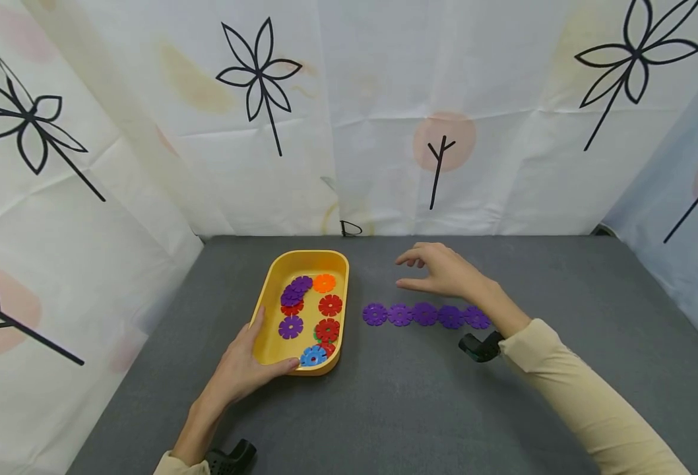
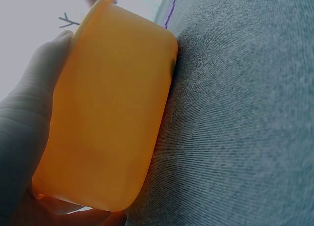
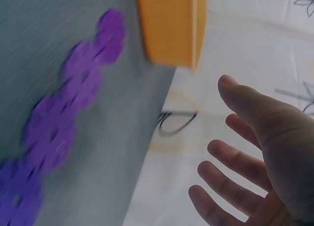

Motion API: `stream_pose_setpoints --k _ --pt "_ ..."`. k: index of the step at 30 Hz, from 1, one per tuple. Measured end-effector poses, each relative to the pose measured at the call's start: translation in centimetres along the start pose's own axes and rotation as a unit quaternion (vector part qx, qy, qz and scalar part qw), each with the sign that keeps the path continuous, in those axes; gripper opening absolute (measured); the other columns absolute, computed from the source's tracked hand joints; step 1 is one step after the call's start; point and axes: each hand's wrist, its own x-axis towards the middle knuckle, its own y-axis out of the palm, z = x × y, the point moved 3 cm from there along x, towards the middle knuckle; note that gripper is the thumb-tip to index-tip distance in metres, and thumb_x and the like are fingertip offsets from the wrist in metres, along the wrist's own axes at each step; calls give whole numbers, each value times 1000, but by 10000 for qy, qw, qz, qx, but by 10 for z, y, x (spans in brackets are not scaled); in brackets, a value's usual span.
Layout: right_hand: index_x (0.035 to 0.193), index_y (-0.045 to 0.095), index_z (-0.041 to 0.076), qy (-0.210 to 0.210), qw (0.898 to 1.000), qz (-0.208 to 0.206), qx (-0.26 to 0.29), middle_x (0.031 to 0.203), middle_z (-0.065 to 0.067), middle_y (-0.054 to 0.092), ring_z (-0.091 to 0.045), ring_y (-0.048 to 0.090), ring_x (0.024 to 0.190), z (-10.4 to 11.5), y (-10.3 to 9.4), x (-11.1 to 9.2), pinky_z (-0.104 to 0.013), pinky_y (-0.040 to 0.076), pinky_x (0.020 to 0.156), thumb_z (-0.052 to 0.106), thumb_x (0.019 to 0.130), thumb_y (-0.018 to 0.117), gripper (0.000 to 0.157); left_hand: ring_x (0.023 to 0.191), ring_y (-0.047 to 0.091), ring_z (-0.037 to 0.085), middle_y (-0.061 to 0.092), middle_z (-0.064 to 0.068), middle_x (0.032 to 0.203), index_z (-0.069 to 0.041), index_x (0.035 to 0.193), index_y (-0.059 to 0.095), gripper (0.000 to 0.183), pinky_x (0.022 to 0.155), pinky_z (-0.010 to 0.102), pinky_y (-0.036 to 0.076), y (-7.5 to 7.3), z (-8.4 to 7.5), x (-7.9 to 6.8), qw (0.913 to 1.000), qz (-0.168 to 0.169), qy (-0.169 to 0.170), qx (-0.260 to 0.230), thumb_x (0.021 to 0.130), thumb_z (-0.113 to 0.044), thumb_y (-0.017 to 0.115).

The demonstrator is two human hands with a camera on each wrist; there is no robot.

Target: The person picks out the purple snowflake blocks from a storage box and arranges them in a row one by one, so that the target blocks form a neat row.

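Note:
My left hand [image 1: 239, 366] grips the near left corner of a yellow plastic tray [image 1: 270, 316], thumb at the near rim and fingers along the left side. In the left wrist view, the thumb lies along the tray's wall [image 2: 108, 103] and fingertips curl round its lower end. Flower-shaped discs lie inside: purple ones [image 1: 290, 327], red ones [image 1: 330, 305], an orange one [image 1: 324, 284] and a blue one [image 1: 313, 356]. My right hand [image 1: 444, 270] hovers with thumb and fingers apart, holding nothing. Beside it runs a row of several joined purple flower discs [image 1: 424, 314].
Everything stands on a dark grey table [image 1: 396, 415]. A white cloth [image 1: 373, 79] with printed flowers and twigs hangs behind it and at both sides. Dark wrist cameras [image 1: 481, 346] sit under both wrists.

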Motion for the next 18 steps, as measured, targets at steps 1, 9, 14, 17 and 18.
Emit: stream_pose_setpoints --k 1,9,14,17,18 --pt "123 73 8 -52 10000 5 61 113 -11 72 -28 69 102 5 2 5 -46 56 87 31 91 78 40 117 51 28 42 17 151 -20 166 7 131 94 40 47 0 0 0 10000 1 -3 0 71 -71 80" --pt "124 73 11 -287 9978 33 597 116 -11 72 -28 68 106 44 22 46 -44 56 93 32 91 78 40 115 52 28 43 18 148 -20 166 7 131 90 37 46 0 0 0 10000 -20 24 -15 71 -70 81" --pt "124 73 9 -345 9942 101 1010 116 -11 73 -30 67 106 63 39 66 -40 56 92 32 91 79 41 115 52 28 43 18 149 -20 166 7 130 91 40 48 1 0 1 10000 4 3 -17 71 -71 80" --pt "124 73 8 -310 9914 86 1266 117 -10 73 -29 67 105 74 48 77 -37 56 91 32 92 78 40 117 52 30 42 19 151 -20 166 6 130 95 45 49 1 1 1 10000 10 -1 -11 71 -71 80" --pt "124 73 8 -280 9902 65 1364 116 -11 74 -29 67 105 77 51 80 -37 56 91 31 92 78 40 117 52 30 42 20 152 -19 166 6 130 96 47 49 1 1 1 10000 8 15 -6 72 -70 80"
